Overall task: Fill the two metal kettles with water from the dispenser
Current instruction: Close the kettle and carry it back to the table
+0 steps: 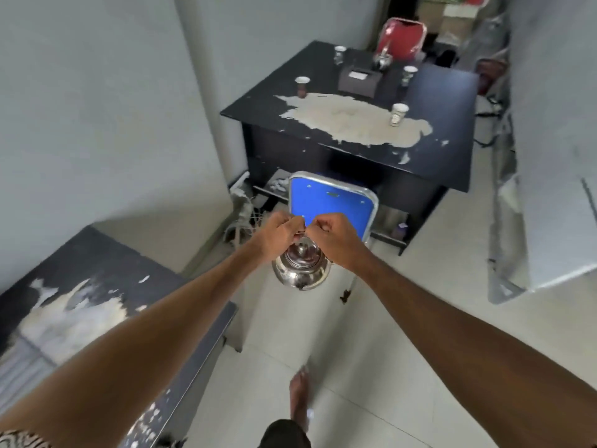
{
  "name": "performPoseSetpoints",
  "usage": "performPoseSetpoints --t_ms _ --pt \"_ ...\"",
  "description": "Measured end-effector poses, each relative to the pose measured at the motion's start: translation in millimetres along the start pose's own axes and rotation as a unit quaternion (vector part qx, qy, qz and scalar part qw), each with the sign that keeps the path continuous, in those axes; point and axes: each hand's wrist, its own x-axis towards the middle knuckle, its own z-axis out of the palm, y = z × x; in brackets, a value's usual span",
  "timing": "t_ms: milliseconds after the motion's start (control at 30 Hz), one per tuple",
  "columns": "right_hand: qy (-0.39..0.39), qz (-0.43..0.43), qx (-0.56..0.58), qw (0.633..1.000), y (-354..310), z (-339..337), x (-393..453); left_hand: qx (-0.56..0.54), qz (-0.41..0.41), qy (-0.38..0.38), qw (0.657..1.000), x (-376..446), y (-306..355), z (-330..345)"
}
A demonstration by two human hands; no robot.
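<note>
A shiny metal kettle (302, 266) with its lid on hangs in the air over the floor, in front of a blue chair. My left hand (279, 229) and my right hand (331, 234) meet just above it, and both grip its thin wire handle. A second small metal kettle (382, 61) stands on the far black table, in front of a red chair. No water dispenser shows in the view.
The black table (436, 150) with peeling top carries several paper cups (399, 114) and a dark box (358, 79). The blue chair (332, 205) stands pushed against it. Another worn black table (74, 305) lies at my left. My bare foot (298, 396) is on the tiled floor.
</note>
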Motion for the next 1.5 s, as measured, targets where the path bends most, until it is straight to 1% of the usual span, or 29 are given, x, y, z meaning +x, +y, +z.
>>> performPoseSetpoints --t_ms 133,300,400,500,600,733,833,967,1067,1200,1233,1300,1333,1400,1500 --pt "0.055 0.033 0.004 0.998 34.1 -73.1 37.8 0.001 0.014 -0.057 0.998 83.6 26.4 47.9" --pt "0.126 0.047 0.016 0.991 69.5 -165.5 72.4 0.03 0.031 -0.132 0.99 178.6 71.2 114.0" --pt "0.164 0.049 0.015 0.985 95.0 -225.1 89.2 0.025 0.038 -0.174 0.984 231.6 94.6 160.1" --pt "0.195 0.044 0.011 0.98 122.9 -280.7 107.2 0.026 0.056 -0.205 0.977 281.5 109.8 207.0" --pt "0.205 0.042 0.004 0.978 156.5 -340.2 127.8 0.026 0.067 -0.214 0.974 331.4 125.2 256.8" --pt "0.195 0.039 -0.007 0.98 200.5 -417.0 157.3 0.025 0.073 -0.209 0.975 391.7 146.5 318.1" --pt "0.18 0.058 -0.008 0.982 231.1 -478.5 180.9 0.022 0.069 -0.195 0.978 439.0 164.1 367.1" --pt "0.158 0.051 -0.016 0.986 260.4 -547.2 212.9 0.014 0.038 -0.179 0.983 497.9 178.4 417.2" --pt "0.134 0.062 -0.021 0.989 281.7 -594.1 244.8 -0.009 0.021 -0.184 0.983 546.5 186.8 446.5" --pt "0.094 0.061 -0.032 0.993 308.9 -642.7 299.0 -0.022 0.016 -0.175 0.984 608.2 198.3 469.1" --pt "0.082 0.055 -0.036 0.994 317.6 -657.6 322.8 -0.023 0.012 -0.161 0.987 633.0 200.8 474.7" --pt "0.066 0.049 -0.035 0.996 325.6 -670.0 346.3 -0.024 0.006 -0.146 0.989 656.7 199.5 476.1" --pt "0.056 0.038 -0.039 0.997 333.8 -684.0 375.3 -0.024 0.005 -0.134 0.991 686.0 201.2 478.4" --pt "0.04 0.026 -0.045 0.998 342.9 -689.5 396.2 -0.008 0.01 -0.131 0.991 705.3 197.9 476.6" --pt "0.007 0.023 -0.045 0.999 358.3 -720.2 457.3 0.008 -0.011 -0.103 0.995 765.1 206.6 479.2"
